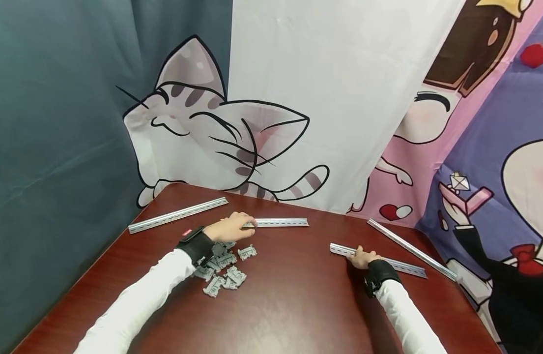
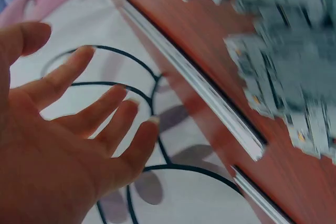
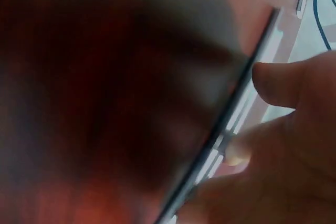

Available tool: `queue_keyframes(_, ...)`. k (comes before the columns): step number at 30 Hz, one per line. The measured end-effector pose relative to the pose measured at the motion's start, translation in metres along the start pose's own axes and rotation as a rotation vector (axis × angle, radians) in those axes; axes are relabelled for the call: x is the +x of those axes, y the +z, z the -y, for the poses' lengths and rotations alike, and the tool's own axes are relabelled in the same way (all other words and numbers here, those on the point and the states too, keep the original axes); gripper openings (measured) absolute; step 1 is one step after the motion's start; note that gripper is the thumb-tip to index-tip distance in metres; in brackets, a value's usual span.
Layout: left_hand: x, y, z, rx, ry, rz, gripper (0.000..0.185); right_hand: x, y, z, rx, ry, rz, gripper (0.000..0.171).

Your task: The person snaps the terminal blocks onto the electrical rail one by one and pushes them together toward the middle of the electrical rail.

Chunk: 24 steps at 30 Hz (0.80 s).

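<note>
Silver rail [image 1: 406,267], gripped off-centre by our right hand [image 1: 364,257] — we should pinch both edges evenly, nearer mid-length; our left hand [image 1: 229,227], empty, fingers loose, hovers near grey clips [image 1: 234,277].

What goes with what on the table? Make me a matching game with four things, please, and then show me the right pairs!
Column one:
1. Table
2. Right hand
3. Small grey pieces
4. Left hand

Column two:
A. Mostly heaped together
B. Fingers loose, gripping nothing
C. Reddish-brown and shiny
D. Gripping a metal strip

Right pairs:
1-C
2-D
3-A
4-B
</note>
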State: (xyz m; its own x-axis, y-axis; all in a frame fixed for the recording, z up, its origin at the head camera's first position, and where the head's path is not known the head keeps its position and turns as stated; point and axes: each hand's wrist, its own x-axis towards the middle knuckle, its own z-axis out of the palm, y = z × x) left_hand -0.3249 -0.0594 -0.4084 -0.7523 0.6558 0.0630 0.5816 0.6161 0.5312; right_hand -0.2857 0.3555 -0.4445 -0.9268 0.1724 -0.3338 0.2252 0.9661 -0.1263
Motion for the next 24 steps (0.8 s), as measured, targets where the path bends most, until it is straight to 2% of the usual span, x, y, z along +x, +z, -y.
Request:
queue_keyframes(5,-0.012,0.003,-0.007,-0.047,0.069,0.055,0.038,-0.006,0.007,0.004,0.063,-0.057,-0.046,0.07)
queue_keyframes(10,-0.016,0.01,-0.015,-0.094,0.051,0.08,0.038,-0.007,0.01,0.017,0.066,-0.072,-0.048,0.071)
queue_keyframes(13,-0.018,0.013,-0.019,-0.084,0.044,0.075,0.036,-0.009,0.01,0.026,0.074,-0.068,-0.041,0.073)
queue_keyframes(16,-0.023,0.017,-0.022,-0.072,0.028,0.1,0.035,-0.013,0.017,0.036,0.105,-0.053,-0.032,0.077)
queue_keyframes(19,-0.027,0.017,-0.025,-0.073,0.02,0.124,0.033,-0.015,0.024,0.047,0.143,-0.037,-0.052,0.08)
queue_keyframes(24,-0.03,0.014,-0.028,-0.112,0.033,0.119,0.032,-0.014,0.028,0.07,0.166,-0.02,-0.11,0.082)
